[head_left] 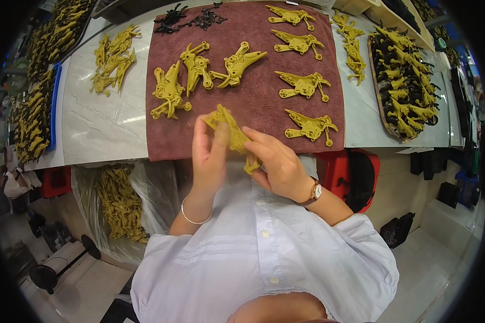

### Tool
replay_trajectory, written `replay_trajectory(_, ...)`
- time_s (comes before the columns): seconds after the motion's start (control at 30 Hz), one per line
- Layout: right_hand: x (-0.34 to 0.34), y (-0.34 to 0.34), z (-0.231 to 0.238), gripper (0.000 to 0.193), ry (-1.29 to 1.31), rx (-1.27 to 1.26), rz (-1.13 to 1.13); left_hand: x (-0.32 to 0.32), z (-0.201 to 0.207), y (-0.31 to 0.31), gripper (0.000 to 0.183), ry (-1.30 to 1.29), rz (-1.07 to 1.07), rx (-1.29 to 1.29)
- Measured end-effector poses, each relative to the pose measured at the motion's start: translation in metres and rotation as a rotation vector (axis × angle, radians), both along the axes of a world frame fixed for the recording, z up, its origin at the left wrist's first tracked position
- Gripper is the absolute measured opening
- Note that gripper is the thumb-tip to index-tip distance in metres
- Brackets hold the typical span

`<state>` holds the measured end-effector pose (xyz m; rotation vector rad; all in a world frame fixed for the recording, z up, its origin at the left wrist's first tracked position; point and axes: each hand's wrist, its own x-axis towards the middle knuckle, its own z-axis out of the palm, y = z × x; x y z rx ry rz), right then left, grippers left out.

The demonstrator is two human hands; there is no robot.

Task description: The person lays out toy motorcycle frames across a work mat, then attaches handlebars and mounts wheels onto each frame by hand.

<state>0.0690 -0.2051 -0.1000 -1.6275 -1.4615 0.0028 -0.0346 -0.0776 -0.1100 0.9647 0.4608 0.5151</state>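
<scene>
Both my hands are closed on one yellow moulded plastic part point(237, 139), held at the near edge of a maroon cloth point(242, 102). My left hand point(209, 153) pinches its upper end with the thumb on top. The fingers of my right hand point(277, 161) grip its lower right side, and a small knobbed piece sticks out below them. Beyond my hands lie three similar parts, a left one point(168, 91), a middle one point(197, 67) and a right one point(237, 64). Several more, such as this pointed part point(310, 126), form a column on the cloth's right side.
Small black pieces point(205, 19) lie at the cloth's far left. Yellow parts point(113, 59) are piled left of it, others point(351, 46) right. A tray point(380, 102) of yellow-and-black parts stands farther right. Below the table's left side hangs a clear bag point(151, 199) of yellow parts.
</scene>
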Motion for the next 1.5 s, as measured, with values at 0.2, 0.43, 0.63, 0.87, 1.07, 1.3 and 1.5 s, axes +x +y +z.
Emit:
replay_trajectory(0.2, -0.003, -0.001, -0.004, 0.056, 0.044, -0.096, -0.049, 0.0, 0.011, 0.004, 0.021, 0.027, -0.008, 0.161)
replay_trajectory(0.43, -0.003, -0.011, 0.007, 0.036, 0.394, -0.162, -0.133, 0.001, -0.001, -0.004, 0.015, -0.059, 0.059, 0.218)
replay_trajectory(0.63, 0.077, -0.041, 0.016, 0.041, -0.017, -0.018, -0.69, 0.006, 0.001, 0.0, 0.014, -0.013, 0.082, 0.241)
replay_trajectory(0.87, 0.141, -0.103, -0.027, 0.053, -0.341, -0.42, -0.951, 0.001, 0.007, 0.017, 0.065, 0.321, -0.062, 0.602)
replay_trajectory(1.07, 0.144, -0.117, -0.034, 0.053, -0.344, -0.54, -0.98, 0.018, 0.027, 0.023, 0.043, 0.479, 0.18, 1.536)
replay_trajectory(1.3, 0.112, -0.089, -0.002, 0.051, -0.188, -0.269, -0.882, 0.092, 0.018, 0.046, 0.035, 0.679, 0.023, 1.713)
replay_trajectory(1.5, 0.079, -0.073, 0.012, 0.038, -0.084, -0.145, -0.734, 0.086, 0.021, 0.051, 0.033, 0.467, 0.13, 1.392)
